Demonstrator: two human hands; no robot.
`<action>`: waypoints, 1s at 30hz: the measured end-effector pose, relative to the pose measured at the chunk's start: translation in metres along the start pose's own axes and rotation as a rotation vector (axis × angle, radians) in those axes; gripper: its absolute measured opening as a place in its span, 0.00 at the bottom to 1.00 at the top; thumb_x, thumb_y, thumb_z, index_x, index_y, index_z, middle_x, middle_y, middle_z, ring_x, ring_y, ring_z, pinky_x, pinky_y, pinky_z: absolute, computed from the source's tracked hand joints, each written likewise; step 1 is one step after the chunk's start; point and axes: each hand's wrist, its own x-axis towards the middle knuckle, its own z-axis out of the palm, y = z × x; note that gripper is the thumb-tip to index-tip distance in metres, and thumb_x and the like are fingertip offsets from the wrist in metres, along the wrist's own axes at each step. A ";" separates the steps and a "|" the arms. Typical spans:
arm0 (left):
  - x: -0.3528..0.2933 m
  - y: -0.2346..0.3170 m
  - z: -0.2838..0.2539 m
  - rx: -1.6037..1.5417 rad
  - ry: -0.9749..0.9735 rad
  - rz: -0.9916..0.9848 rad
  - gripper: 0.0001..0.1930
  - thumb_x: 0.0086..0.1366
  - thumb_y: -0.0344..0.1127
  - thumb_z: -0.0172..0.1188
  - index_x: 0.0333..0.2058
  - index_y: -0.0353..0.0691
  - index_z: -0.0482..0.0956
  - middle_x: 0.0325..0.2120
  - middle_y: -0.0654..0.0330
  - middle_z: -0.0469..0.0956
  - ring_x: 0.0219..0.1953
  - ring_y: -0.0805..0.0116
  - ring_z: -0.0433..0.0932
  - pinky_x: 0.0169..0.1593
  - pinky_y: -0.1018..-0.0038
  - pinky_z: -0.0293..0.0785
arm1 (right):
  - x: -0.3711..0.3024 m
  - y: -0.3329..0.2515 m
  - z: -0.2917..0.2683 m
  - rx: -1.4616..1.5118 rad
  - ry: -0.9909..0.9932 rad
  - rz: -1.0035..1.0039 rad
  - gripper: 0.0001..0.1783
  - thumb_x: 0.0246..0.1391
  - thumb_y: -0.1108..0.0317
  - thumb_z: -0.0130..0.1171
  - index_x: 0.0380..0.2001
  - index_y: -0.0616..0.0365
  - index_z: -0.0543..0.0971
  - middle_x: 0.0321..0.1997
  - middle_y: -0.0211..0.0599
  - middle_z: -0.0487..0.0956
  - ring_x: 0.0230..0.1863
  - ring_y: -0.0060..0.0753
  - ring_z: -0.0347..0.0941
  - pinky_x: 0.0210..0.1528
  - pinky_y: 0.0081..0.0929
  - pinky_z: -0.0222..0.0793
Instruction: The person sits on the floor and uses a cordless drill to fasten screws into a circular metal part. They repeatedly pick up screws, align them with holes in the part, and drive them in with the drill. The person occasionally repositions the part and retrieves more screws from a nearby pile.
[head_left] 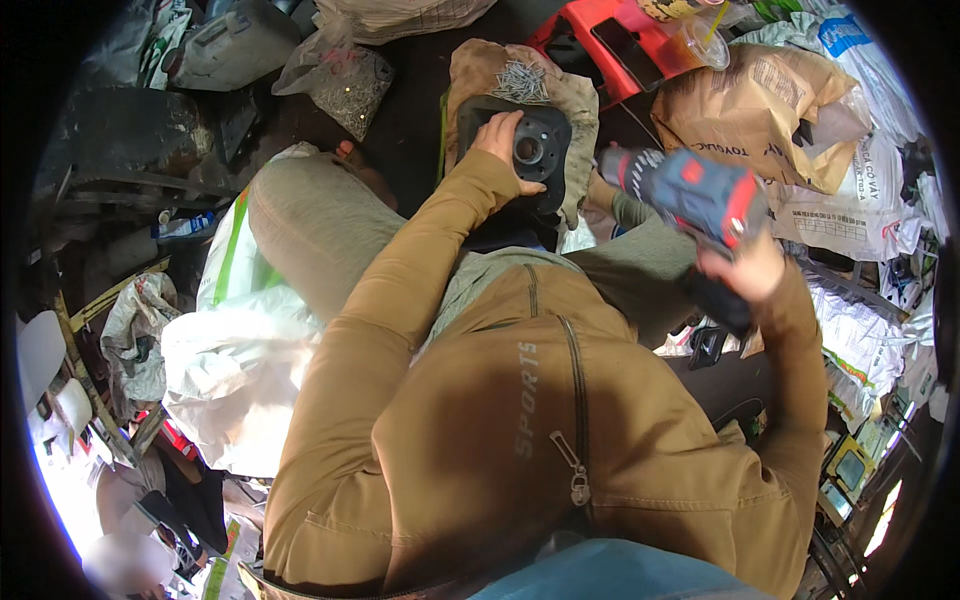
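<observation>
A black, squarish plastic part (553,185) with a round hub and a central hole lies on a tan cloth (476,66) between my knees. My left hand (499,148) grips its left side, thumb and fingers spread around the hub. Loose screws or nails (523,82) are heaped on the cloth just beyond the part. To the right, my right hand (752,268) is wrapped around the handle of a blue, red and black cordless drill (692,196). The drill is smeared by motion. Its front end points left, toward the part but apart from it.
A red plastic stool (577,25) at the far right holds a phone (627,52) and a plastic cup (701,45). A brown paper sack (760,110) stands beside it. A clear bag of small parts (350,88) and a grey jerrycan (235,47) are far left; white sacks (240,370) lie near left.
</observation>
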 end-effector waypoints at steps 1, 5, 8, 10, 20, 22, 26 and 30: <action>-0.001 -0.004 0.001 -0.005 0.012 0.022 0.58 0.26 0.46 0.79 0.59 0.38 0.57 0.54 0.47 0.63 0.57 0.46 0.64 0.60 0.60 0.63 | -0.019 0.008 0.005 -0.141 -0.020 -0.049 0.33 0.36 0.74 0.63 0.52 0.60 0.72 0.56 0.47 0.71 0.56 0.48 0.67 0.62 0.36 0.59; 0.000 -0.015 0.003 -0.023 0.044 0.102 0.57 0.26 0.45 0.79 0.58 0.38 0.59 0.53 0.47 0.64 0.56 0.47 0.66 0.59 0.61 0.65 | -0.072 0.038 0.052 0.236 -0.011 0.044 0.30 0.37 0.77 0.61 0.50 0.58 0.73 0.50 0.41 0.74 0.52 0.44 0.69 0.56 0.37 0.65; 0.002 -0.015 0.001 -0.014 0.028 0.121 0.56 0.26 0.45 0.78 0.58 0.39 0.60 0.52 0.48 0.66 0.55 0.48 0.67 0.58 0.61 0.66 | -0.088 0.058 0.091 0.748 0.049 0.272 0.25 0.38 0.80 0.58 0.46 0.59 0.74 0.45 0.38 0.75 0.46 0.38 0.72 0.48 0.34 0.69; 0.004 -0.014 -0.002 0.003 -0.001 0.108 0.54 0.26 0.45 0.78 0.57 0.40 0.61 0.51 0.49 0.67 0.54 0.49 0.68 0.58 0.61 0.66 | -0.091 0.070 0.105 0.858 0.092 0.387 0.23 0.39 0.82 0.57 0.44 0.60 0.74 0.40 0.37 0.77 0.39 0.34 0.74 0.40 0.31 0.72; 0.009 -0.009 -0.014 0.044 -0.075 0.122 0.53 0.27 0.46 0.77 0.58 0.46 0.61 0.52 0.51 0.67 0.54 0.48 0.68 0.57 0.60 0.66 | -0.075 0.102 0.099 1.033 0.021 0.490 0.16 0.39 0.83 0.56 0.36 0.65 0.72 0.24 0.39 0.75 0.22 0.32 0.73 0.24 0.29 0.71; 0.009 -0.009 -0.015 0.049 -0.076 0.129 0.54 0.28 0.46 0.77 0.58 0.46 0.61 0.53 0.51 0.66 0.55 0.48 0.68 0.57 0.60 0.66 | -0.071 0.107 0.099 1.055 0.019 0.552 0.16 0.39 0.83 0.56 0.36 0.65 0.72 0.24 0.39 0.75 0.22 0.32 0.73 0.24 0.29 0.71; 0.009 -0.008 -0.017 0.042 -0.086 0.141 0.54 0.28 0.46 0.77 0.58 0.46 0.61 0.53 0.51 0.66 0.55 0.48 0.67 0.58 0.60 0.65 | -0.065 0.115 0.098 1.012 -0.006 0.452 0.17 0.39 0.84 0.56 0.37 0.65 0.72 0.23 0.39 0.75 0.20 0.31 0.72 0.23 0.29 0.70; 0.011 -0.010 -0.017 0.042 -0.102 0.132 0.54 0.28 0.47 0.77 0.58 0.45 0.61 0.53 0.51 0.66 0.55 0.48 0.67 0.58 0.60 0.65 | -0.059 0.119 0.094 0.975 -0.079 0.480 0.17 0.39 0.83 0.56 0.37 0.64 0.72 0.23 0.38 0.75 0.19 0.31 0.72 0.23 0.28 0.69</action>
